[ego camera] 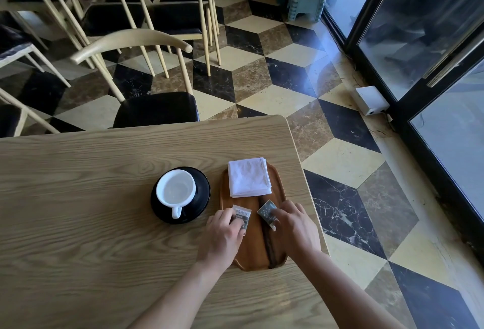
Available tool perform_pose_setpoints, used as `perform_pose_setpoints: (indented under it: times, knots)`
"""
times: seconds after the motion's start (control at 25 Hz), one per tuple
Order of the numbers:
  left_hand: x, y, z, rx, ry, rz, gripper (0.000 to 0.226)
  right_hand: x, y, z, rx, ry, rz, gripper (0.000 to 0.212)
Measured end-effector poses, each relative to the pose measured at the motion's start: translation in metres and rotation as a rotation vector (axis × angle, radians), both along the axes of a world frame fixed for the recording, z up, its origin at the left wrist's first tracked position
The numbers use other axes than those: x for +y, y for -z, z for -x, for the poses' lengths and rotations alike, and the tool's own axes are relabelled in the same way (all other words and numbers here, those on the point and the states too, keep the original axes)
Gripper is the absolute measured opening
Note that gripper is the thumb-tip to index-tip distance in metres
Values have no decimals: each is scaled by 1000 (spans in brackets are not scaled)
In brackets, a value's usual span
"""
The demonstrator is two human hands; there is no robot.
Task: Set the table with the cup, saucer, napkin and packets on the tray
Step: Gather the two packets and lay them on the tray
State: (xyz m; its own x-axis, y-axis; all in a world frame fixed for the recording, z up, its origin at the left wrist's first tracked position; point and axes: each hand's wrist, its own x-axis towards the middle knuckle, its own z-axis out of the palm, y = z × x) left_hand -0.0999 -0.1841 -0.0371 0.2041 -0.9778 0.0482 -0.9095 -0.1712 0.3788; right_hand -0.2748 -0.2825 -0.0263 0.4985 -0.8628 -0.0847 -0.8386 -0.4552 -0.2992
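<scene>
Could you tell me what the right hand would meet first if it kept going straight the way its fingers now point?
Probably the folded white napkin at the tray's far end. The right hand points up and slightly left along the tray, holding a packet; depth is unclear.

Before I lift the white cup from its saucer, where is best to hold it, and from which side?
Probably by its handle, which points toward the person. Come from the near side with the fingers of the left hand; the white cup stands upright on the black saucer, with nothing blocking that side.
</scene>
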Motion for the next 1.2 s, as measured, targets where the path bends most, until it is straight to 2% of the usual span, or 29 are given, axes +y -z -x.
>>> perform_pose_setpoints:
  times: [0.12,0.28,0.36,0.4,0.52,0.6,0.68,0.8,0.88,0.96,1.08,1.2]
  knots:
    - [-2,-2,0,-18,4,-10,12,-7,2,-3,13,-25,-54,11]
    - [-4,-4,0,-21,8,10,14,-17,-6,-5,-55,-129,-47,17]
    - [-4,-4,0,-3,3,22,14,-15,-8,-5,-113,-46,17,7]
    - [-4,-3,0,9,-1,22,14,-12,-8,-7,-115,8,14,9]
    - [-3,0,-1,99,-22,23,11,-3,-4,-15,-5,89,-83,28]
    - [-3,1,-4,177,-51,30,10,-2,-4,-21,-5,61,-82,21]
    - [-4,0,-6,220,-57,31,10,-4,-5,-24,-53,-40,-100,5]
    - [-5,-1,-6,231,-49,32,12,-5,-6,-20,-103,-201,-81,17]
    - [-3,-2,-6,240,-51,46,16,-5,-4,-13,-161,-152,-34,17]
    - [-1,-1,-6,230,-55,45,23,-4,-1,-8,-132,-98,-14,16]
    - [-1,0,-5,185,-33,14,29,-7,4,-6,-25,-134,-36,24]
    - [-3,0,-4,181,-48,-2,28,-9,3,-9,-53,-144,-53,27]
